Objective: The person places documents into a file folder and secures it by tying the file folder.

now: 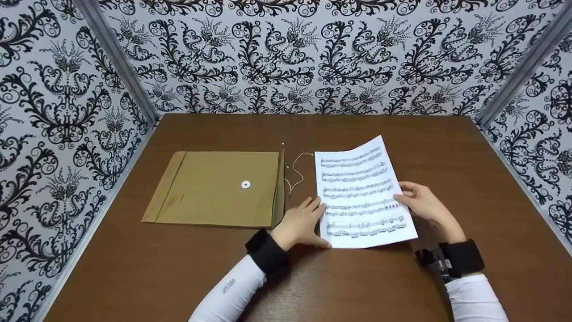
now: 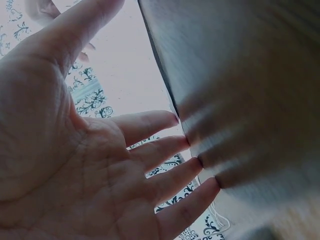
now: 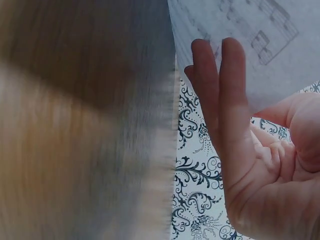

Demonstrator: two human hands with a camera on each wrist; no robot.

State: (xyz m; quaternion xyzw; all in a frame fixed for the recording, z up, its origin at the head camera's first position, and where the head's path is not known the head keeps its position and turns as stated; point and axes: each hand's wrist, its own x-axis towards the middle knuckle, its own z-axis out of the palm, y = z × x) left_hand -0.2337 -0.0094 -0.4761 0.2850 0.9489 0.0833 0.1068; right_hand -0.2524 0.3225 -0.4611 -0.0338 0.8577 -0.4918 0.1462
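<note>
A white page of sheet music [image 1: 357, 197] is right of centre in the head view, its right side bowed upward off the table. My right hand [image 1: 422, 203] pinches its right edge, with the thumb over the printed face and fingers behind. The right wrist view shows those fingers [image 3: 233, 75] against the paper's underside. Along the left edge lies my left hand [image 1: 301, 226], thumb near the bottom corner. Its extended fingers [image 2: 172, 177] touch the table by that edge in the left wrist view.
A brown kraft envelope [image 1: 223, 197] lies left of the page, its flap side standing slightly open toward the right. It bears a white round button [image 1: 245, 184], and a thin white string [image 1: 300, 172] trails from it. Patterned walls [image 1: 286, 58] enclose the brown table [image 1: 223, 129].
</note>
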